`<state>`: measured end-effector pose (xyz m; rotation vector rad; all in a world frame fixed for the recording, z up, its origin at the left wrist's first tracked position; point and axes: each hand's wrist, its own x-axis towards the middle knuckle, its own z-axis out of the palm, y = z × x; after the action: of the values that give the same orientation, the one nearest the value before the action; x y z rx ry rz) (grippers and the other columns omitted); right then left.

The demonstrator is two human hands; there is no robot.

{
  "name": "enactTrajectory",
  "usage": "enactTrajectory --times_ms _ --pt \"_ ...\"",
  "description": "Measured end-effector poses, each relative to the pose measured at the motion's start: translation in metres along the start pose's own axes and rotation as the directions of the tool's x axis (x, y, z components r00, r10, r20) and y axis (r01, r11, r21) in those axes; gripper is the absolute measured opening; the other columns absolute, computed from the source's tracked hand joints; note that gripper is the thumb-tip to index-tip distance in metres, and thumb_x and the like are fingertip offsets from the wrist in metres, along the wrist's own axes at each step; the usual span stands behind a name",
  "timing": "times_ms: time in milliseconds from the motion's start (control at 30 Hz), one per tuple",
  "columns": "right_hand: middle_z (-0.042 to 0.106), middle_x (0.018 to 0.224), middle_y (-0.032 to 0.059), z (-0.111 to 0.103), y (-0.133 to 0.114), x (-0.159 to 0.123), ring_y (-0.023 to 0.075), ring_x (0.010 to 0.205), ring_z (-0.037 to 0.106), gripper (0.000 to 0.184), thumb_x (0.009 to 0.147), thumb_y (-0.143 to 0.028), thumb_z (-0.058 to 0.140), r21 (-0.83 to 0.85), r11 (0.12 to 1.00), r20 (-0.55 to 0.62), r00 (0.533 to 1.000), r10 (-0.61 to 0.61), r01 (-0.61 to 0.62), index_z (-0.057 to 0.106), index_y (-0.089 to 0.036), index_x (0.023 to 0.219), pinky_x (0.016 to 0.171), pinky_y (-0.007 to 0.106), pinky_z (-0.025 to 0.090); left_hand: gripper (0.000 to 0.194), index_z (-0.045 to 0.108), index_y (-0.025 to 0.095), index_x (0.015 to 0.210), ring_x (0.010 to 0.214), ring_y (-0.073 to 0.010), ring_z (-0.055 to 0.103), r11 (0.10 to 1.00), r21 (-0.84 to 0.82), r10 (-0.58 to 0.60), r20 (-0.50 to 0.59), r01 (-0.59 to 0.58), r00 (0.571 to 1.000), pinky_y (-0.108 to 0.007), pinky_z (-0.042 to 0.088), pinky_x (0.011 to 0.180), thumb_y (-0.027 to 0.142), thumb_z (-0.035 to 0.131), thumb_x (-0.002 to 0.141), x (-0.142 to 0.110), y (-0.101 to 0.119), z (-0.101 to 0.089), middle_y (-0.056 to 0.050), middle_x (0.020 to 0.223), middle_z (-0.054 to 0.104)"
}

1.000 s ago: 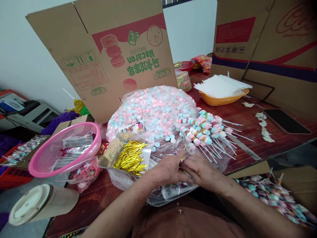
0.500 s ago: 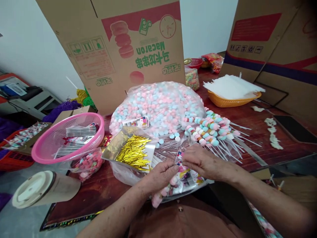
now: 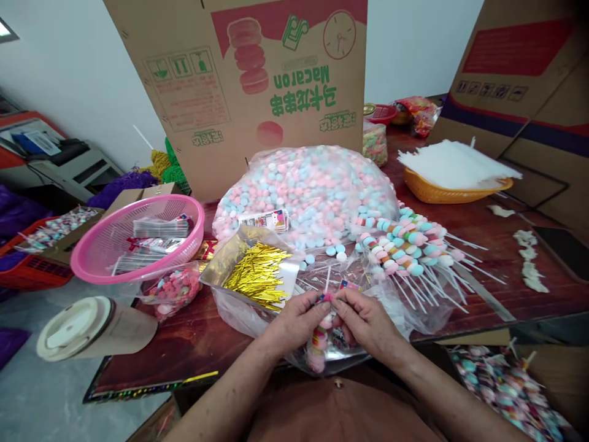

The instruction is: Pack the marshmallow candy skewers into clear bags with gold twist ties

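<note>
Both hands are pinching the same candy skewer [image 3: 318,341] right at the near edge of the table [image 3: 184,356]. Left hand [image 3: 294,319] and right hand [image 3: 365,322] are meeting at its top end, grip closed on the wrapper there, while the sweets are hanging down between the wrists inside a clear sleeve.

Only one view, the head one, so going outward from the hands: just past the fingertips a tray of gold twist ties [image 3: 257,279] is sitting on a crumpled plastic sheet. Behind that, a big clear bag of pink and blue candies [image 3: 308,190] is taking up the middle, with a pile of finished-looking skewers [image 3: 405,242] lying against its right side, sticks pointing right. Off to the left a pink basket [image 3: 138,236] is holding flat packets, and a paper cup [image 3: 94,328] is lying on its side near it. Far right, an orange basket [image 3: 453,190] is carrying white sheets. A macaron carton [image 3: 257,86] is standing behind it all.
</note>
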<state>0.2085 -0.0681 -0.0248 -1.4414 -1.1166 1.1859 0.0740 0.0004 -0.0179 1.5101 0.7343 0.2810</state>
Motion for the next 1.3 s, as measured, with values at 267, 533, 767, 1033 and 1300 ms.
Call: enactTrajectory --times_ms 267,533,767,1033,1300 --pt "0.053 0.047 -0.0045 0.01 -0.009 0.004 0.0126 0.04 0.051 0.028 0.083 -0.046 0.044 0.122 0.992 -0.044 0.998 0.047 -0.041 0.049 -0.02 0.075 0.04 0.024 0.042 0.036 0.043 0.018 0.093 0.036 -0.0053 0.04 0.994 -0.069 -0.073 0.161 0.085 0.984 -0.019 0.031 0.04 0.052 0.035 0.086 -0.003 0.011 0.0 0.005 0.064 0.05" --pt "0.064 0.095 0.0129 -0.028 -0.027 0.012 0.0254 0.099 0.053 0.02 0.085 -0.013 0.039 -0.842 0.26 0.143 0.659 -0.738 0.473 0.058 -0.016 0.09 0.085 0.043 0.039 0.024 0.047 0.018 0.066 0.043 -0.0087 0.04 0.95 0.127 -0.295 0.057 0.286 0.954 -0.018 0.029 0.036 0.038 0.043 0.08 0.001 0.009 -0.008 0.004 0.052 0.044" --pt "0.064 0.098 0.011 -0.019 -0.008 0.005 0.0235 0.097 0.053 0.028 0.083 -0.008 0.04 -0.675 -0.1 0.684 0.568 -0.458 0.731 0.056 -0.012 0.106 0.1 0.052 0.025 0.021 0.052 0.017 0.068 0.046 -0.0108 0.047 0.914 0.062 -0.403 0.262 0.402 0.877 -0.02 0.035 0.038 0.038 0.049 0.07 -0.003 0.013 -0.011 0.001 0.059 0.05" --pt "0.058 0.059 0.0049 0.002 -0.005 -0.001 0.0162 0.055 0.053 0.018 0.077 -0.02 0.039 -0.549 0.728 0.546 0.835 -0.06 0.411 0.052 -0.017 0.065 0.058 0.031 0.046 0.01 0.057 0.013 0.077 0.065 -0.0234 0.059 0.315 0.89 0.142 0.299 -0.33 0.943 -0.034 0.044 0.058 0.02 0.05 0.078 -0.026 0.01 -0.02 -0.009 0.073 0.063" --pt "0.038 0.035 -0.0051 0.046 -0.025 0.031 0.0107 0.03 0.038 0.035 0.08 -0.044 0.033 0.039 0.925 0.625 0.731 0.272 -0.377 0.041 -0.02 0.055 0.039 0.026 0.041 0.02 0.062 0.015 0.091 0.064 -0.0173 0.058 0.596 0.736 0.652 -0.21 -0.322 0.729 -0.029 0.044 0.059 0.019 0.044 0.085 -0.072 -0.03 -0.048 -0.007 0.07 0.063"
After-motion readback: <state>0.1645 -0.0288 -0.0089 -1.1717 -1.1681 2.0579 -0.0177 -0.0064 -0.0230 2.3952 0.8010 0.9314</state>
